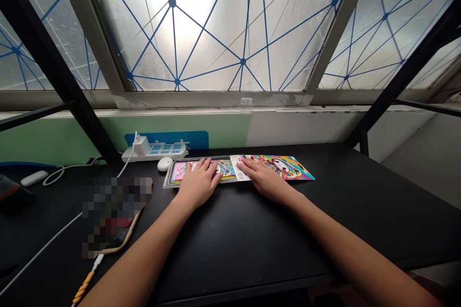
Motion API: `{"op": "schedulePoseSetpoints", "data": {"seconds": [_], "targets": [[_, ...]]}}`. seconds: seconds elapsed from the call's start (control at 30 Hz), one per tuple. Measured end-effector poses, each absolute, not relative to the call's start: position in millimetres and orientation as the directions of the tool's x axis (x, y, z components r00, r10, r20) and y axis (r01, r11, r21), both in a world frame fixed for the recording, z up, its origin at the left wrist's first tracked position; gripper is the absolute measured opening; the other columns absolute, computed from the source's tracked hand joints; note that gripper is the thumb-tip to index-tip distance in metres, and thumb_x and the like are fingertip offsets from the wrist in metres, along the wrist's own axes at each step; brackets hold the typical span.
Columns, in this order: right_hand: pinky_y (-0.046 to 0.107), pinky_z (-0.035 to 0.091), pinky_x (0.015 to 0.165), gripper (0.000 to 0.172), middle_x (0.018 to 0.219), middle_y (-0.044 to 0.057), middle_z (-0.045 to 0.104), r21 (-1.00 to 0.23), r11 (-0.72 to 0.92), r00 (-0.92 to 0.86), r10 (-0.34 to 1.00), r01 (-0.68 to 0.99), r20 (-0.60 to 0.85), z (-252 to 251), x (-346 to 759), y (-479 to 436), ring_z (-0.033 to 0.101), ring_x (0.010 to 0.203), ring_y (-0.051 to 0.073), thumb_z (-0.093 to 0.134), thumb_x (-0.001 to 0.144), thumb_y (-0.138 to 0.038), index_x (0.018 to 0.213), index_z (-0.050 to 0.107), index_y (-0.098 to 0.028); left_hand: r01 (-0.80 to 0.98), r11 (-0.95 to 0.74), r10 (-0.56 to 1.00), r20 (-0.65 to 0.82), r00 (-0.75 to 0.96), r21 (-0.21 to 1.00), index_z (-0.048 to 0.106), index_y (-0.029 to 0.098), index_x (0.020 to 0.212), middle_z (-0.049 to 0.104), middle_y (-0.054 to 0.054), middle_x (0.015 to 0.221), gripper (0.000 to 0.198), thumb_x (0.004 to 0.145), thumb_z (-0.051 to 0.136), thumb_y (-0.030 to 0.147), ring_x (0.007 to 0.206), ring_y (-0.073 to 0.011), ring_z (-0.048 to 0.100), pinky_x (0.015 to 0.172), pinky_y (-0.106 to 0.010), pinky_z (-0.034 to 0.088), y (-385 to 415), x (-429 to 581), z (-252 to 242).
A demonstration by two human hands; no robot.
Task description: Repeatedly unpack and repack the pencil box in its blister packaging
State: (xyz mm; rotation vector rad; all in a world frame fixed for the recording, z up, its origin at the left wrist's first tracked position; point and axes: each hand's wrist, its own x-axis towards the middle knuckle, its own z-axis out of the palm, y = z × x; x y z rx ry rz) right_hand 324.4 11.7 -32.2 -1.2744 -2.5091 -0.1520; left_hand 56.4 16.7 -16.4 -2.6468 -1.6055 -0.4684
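Currently both hands lie flat, fingers spread, gripping nothing: left hand presses the clear plastic tray end of a colourful flat package, right hand presses its printed card, at the far edge of the black desk near a power strip. Looks like holding it down; any lift would need fingers curled under an edge first.

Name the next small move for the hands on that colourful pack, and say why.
Probably curl the right hand fingers under the card's near edge and lift. Both hands lie flat on the pack, the left hand on its clear tray end, so nothing is gripped.
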Motion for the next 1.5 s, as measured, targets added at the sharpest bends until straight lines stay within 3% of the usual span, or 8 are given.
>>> {"op": "schedulePoseSetpoints", "data": {"seconds": [0.2, 0.43, 0.57, 0.7, 0.9, 1.1, 1.3, 1.5], "targets": [[0.047, 0.046, 0.105, 0.067, 0.147, 0.011, 0.055, -0.036, 0.5, -0.47, 0.835, 0.866, 0.285, -28, 361, 12, 0.053, 0.132, 0.026, 0.038, 0.084, 0.0, 0.146, 0.05, -0.024, 0.877, -0.444, 0.887, 0.231, 0.4, 0.185, 0.053, 0.03, 0.141, 0.049, -0.008, 0.151, 0.049, 0.102, 0.031, 0.05, 0.143, -0.0329, 0.038, 0.111, -0.059, 0.03, 24, 44, -9], [0.047, 0.052, 0.096, 0.066, 0.138, 0.01, 0.063, 0.028, 0.435, -0.408, 0.816, 0.9, 0.409, 2, 357, -8, 0.061, 0.123, 0.028, 0.04, 0.08, 0.001, 0.139, 0.058, -0.023, 0.876, -0.437, 0.892, 0.221, 0.394, 0.203, 0.054, 0.03, 0.141, 0.049, -0.008, 0.152, 0.047, 0.102, 0.035, 0.049, 0.143, -0.0323, 0.039, 0.111, -0.057, 0.03, 27, 36, -7], [0.049, 0.049, 0.099, 0.058, 0.137, 0.013, 0.063, 0.143, 0.482, -0.482, 0.711, 0.864, 0.512, 14, 309, -45, 0.061, 0.122, 0.031, 0.039, 0.085, -0.002, 0.138, 0.058, -0.018, 0.881, -0.429, 0.895, 0.221, 0.386, 0.2, 0.059, 0.031, 0.136, 0.051, -0.007, 0.15, 0.045, 0.102, 0.035, 0.048, 0.141, -0.0329, 0.042, 0.109, -0.055, 0.033, 28, 37, -5], [0.052, 0.047, 0.099, 0.05, 0.131, 0.017, 0.066, 0.215, 0.676, -0.696, 0.599, 0.704, 0.395, -2, 250, -94, 0.063, 0.117, 0.034, 0.042, 0.09, -0.008, 0.136, 0.059, -0.015, 0.877, -0.438, 0.892, 0.219, 0.396, 0.197, 0.063, 0.033, 0.132, 0.056, -0.007, 0.145, 0.042, 0.101, 0.037, 0.045, 0.134, -0.0339, 0.049, 0.102, -0.055, 0.038, 31, 44, 1], [0.051, 0.043, 0.105, 0.055, 0.14, 0.022, 0.058, -0.024, 0.846, -0.823, 0.523, 0.532, 0.223, -20, 185, -96, 0.053, 0.128, 0.037, 0.048, 0.097, -0.042, 0.14, 0.051, -0.007, 0.845, -0.512, 0.853, 0.21, 0.478, 0.153, 0.07, 0.03, 0.123, 0.068, -0.01, 0.128, 0.038, 0.094, 0.051, 0.045, 0.113, -0.0356, 0.059, 0.09, -0.048, 0.045, 32, 84, 9], [0.043, 0.043, 0.104, 0.047, 0.135, 0.014, 0.063, -0.272, 0.809, -0.788, 0.578, 0.52, 0.213, -20, 177, -41, 0.057, 0.121, 0.032, 0.049, 0.097, -0.045, 0.132, 0.058, -0.015, 0.821, -0.552, 0.807, 0.342, 0.481, 0.147, 0.073, 0.028, 0.115, 0.07, -0.007, 0.126, 0.036, 0.098, 0.047, 0.045, 0.108, -0.0297, 0.059, 0.088, -0.044, 0.041, 31, 105, -2], [0.042, 0.04, 0.106, 0.046, 0.134, 0.013, 0.063, -0.369, 0.785, -0.78, 0.591, 0.498, 0.206, -19, 184, -38, 0.056, 0.122, 0.031, 0.052, 0.097, -0.043, 0.133, 0.058, -0.015, 0.819, -0.562, 0.785, 0.388, 0.483, 0.118, 0.075, 0.027, 0.109, 0.073, -0.006, 0.12, 0.031, 0.097, 0.049, 0.037, 0.102, -0.0276, 0.062, 0.082, -0.04, 0.042, 34, 104, -8], [0.047, 0.035, 0.111, 0.037, 0.13, 0.011, 0.066, -0.364, 0.804, -0.813, 0.555, 0.471, 0.174, -18, 191, -37, 0.053, 0.126, 0.031, 0.053, 0.097, -0.043, 0.123, 0.066, -0.019, 0.831, -0.543, 0.807, 0.35, 0.476, 0.12, 0.078, 0.028, 0.1, 0.073, -0.005, 0.121, 0.028, 0.094, 0.052, 0.037, 0.101, -0.0283, 0.063, 0.078, -0.039, 0.044, 40, 93, -3]]}}
